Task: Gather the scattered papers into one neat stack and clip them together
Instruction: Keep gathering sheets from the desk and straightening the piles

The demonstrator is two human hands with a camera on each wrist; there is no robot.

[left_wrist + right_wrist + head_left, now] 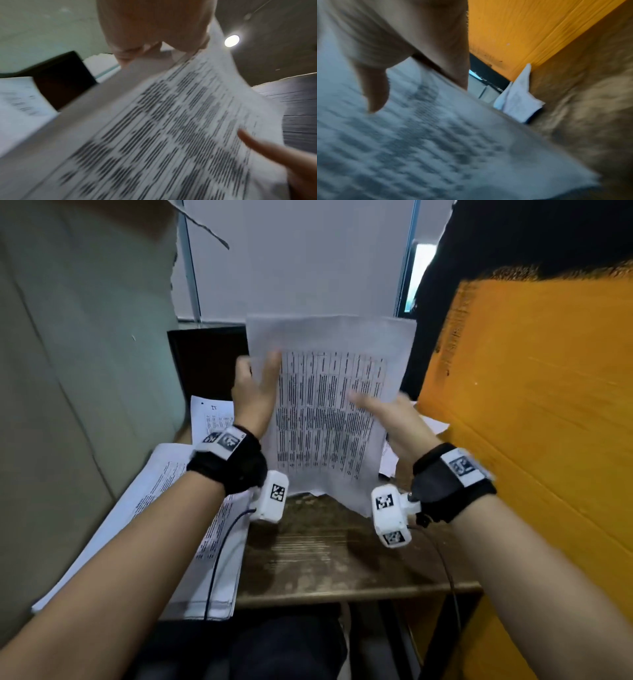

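Observation:
I hold a sheaf of printed papers upright above the wooden table, its bottom edge near the tabletop. My left hand pinches its left edge, thumb on the printed face and fingers behind. My right hand grips the right edge the same way. In the left wrist view the papers fill the frame under my left thumb. In the blurred right wrist view my right thumb lies on the papers. More printed sheets lie at the table's left, and another sheet sits behind them.
An orange board walls the right side, with loose sheets at its foot, also showing as a loose sheet in the right wrist view. A black box stands at the back left. A beige panel closes the left.

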